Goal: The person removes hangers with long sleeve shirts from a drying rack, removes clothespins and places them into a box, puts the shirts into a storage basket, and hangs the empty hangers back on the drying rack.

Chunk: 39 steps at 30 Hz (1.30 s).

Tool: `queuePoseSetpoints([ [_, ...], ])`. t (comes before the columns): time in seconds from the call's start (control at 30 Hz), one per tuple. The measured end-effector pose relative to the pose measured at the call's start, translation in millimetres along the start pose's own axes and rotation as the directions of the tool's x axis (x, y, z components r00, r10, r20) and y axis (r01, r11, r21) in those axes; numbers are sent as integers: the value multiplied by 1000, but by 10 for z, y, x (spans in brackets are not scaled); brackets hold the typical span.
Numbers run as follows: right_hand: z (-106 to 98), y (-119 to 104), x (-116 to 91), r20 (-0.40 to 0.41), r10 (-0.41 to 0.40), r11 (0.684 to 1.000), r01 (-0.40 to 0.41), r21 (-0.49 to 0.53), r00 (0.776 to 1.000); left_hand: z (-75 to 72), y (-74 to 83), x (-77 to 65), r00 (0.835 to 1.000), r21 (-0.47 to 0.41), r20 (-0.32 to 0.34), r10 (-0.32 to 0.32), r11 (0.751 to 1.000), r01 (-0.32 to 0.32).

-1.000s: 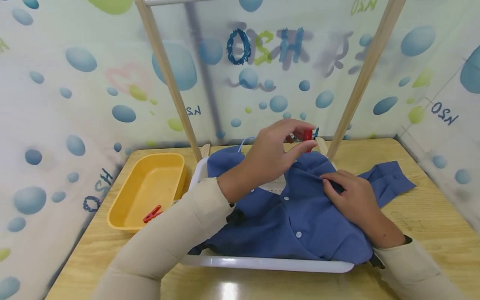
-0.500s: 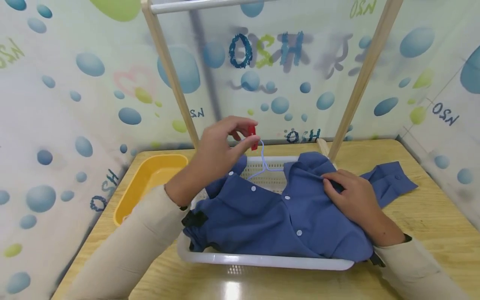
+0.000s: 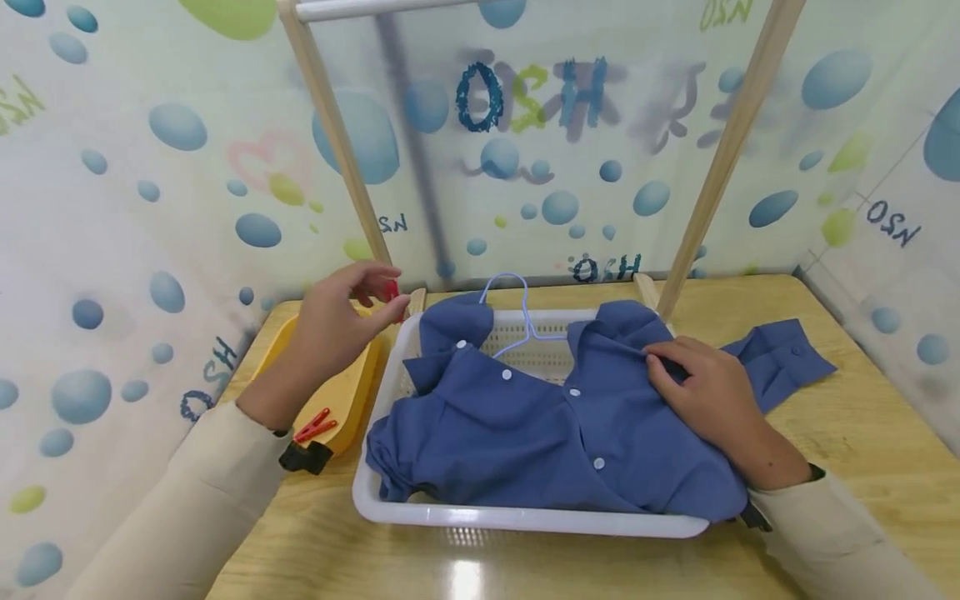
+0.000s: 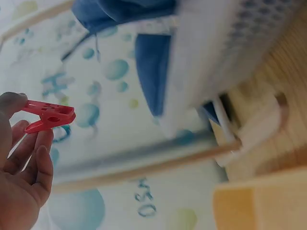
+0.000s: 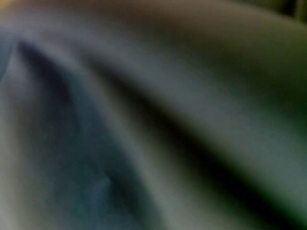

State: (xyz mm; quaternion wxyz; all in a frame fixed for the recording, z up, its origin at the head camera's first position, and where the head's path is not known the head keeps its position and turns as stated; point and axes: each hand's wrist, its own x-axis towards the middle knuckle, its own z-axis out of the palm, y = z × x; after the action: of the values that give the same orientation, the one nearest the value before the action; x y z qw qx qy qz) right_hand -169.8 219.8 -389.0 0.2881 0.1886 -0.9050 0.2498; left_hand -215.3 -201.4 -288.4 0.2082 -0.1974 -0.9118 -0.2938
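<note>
Between thumb and fingers, my left hand (image 3: pixel 330 321) pinches a red clothespin (image 4: pixel 50 115), held above the yellow tray's right side. A blue buttoned shirt (image 3: pixel 525 442) lies heaped in a white plastic basket (image 3: pixel 536 518), one sleeve hanging over the right rim onto the table. My right hand (image 3: pixel 705 383) pinches a fold of the shirt near its right shoulder. From the neck opening rises the hook of a pale blue hanger (image 3: pixel 527 321), its arms partly hidden under the cloth. The right wrist view is blurred by cloth close to the lens.
Left of the basket stands the yellow tray (image 3: pixel 352 421), with red clothespins (image 3: pixel 315 427) in it. Behind the basket rise the wooden posts (image 3: pixel 731 150) of a rack, joined by a white bar (image 3: pixel 360 8) on top. All stand on a wooden table (image 3: pixel 847 425).
My left hand has moved left and slightly down with the red clothespin, from over the shirt's right shoulder, past the hanger hook, to beside the tray. My right hand stays on the shirt.
</note>
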Motion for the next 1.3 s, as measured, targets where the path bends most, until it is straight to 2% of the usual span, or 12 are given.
queuePoseSetpoints([
  [0.1, 5, 5, 16, -6, -6, 1000, 6, 4, 1000, -65, -175, -78, 999, 56, 14, -40, 998, 39],
  [0.17, 5, 9, 19, -4, -2, 1000, 2, 5, 1000, -97, -277, -129, 995, 89, 46, -88, 992, 84],
  [0.37, -3, -9, 15, 9, 12, 1000, -12, -3, 1000, -170, -536, -275, 965, 179, 144, -220, 965, 193],
  [0.77, 6, 14, -11, 9, 20, 1000, -20, 4, 1000, -124, -920, -468, 928, 285, 209, -307, 927, 243],
  [0.9, -7, 3, -4, 12, 25, 1000, -25, 4, 1000, -131, -1026, -521, 895, 282, 249, -371, 911, 299],
  [1.1, -10, -16, -5, 9, 26, 1000, -26, 0, 1000, -132, -1179, -582, 831, 295, 317, -457, 880, 372],
  [1.3, -5, -16, -2, 11, 32, 999, -32, 0, 999, -88, -1298, -646, 751, 333, 426, -506, 859, 390],
])
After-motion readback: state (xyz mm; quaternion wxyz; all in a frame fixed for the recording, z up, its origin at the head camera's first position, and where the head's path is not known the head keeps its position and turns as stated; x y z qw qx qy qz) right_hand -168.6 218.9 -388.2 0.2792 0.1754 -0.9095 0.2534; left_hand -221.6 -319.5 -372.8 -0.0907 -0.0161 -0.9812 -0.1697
